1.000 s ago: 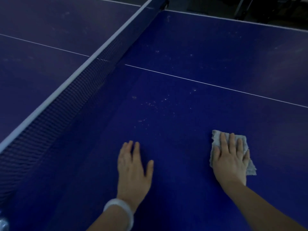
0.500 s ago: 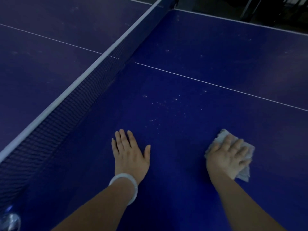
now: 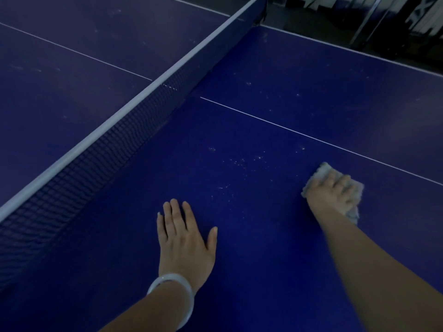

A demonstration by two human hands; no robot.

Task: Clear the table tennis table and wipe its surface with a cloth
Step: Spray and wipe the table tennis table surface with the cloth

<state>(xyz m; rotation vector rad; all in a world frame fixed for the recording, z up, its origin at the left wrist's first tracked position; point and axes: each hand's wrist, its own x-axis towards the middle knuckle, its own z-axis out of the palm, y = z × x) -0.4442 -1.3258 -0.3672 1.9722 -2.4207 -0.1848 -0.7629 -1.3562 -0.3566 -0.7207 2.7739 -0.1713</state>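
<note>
The blue table tennis table (image 3: 275, 248) fills the view. My right hand (image 3: 332, 196) is on a pale grey cloth (image 3: 322, 171), its fingers bent over the bunched fabric and holding it against the surface at the right. The cloth shows beyond the fingertips and beside the wrist, and the hand is blurred by motion. My left hand (image 3: 184, 240) lies flat on the table with straight fingers, holding nothing. A white bangle (image 3: 175, 291) circles that wrist. Pale specks of dirt (image 3: 239, 161) dot the surface ahead of both hands.
The dark net (image 3: 96, 152) with its white top band runs diagonally along the left, close to my left hand. A white centre line (image 3: 311, 137) crosses the table beyond the cloth. Dark metal frames (image 3: 383, 25) stand past the far edge.
My right hand went from lying flat on the cloth to bunching it under bent fingers, and slid it forward. My left hand stayed flat, turning slightly left.
</note>
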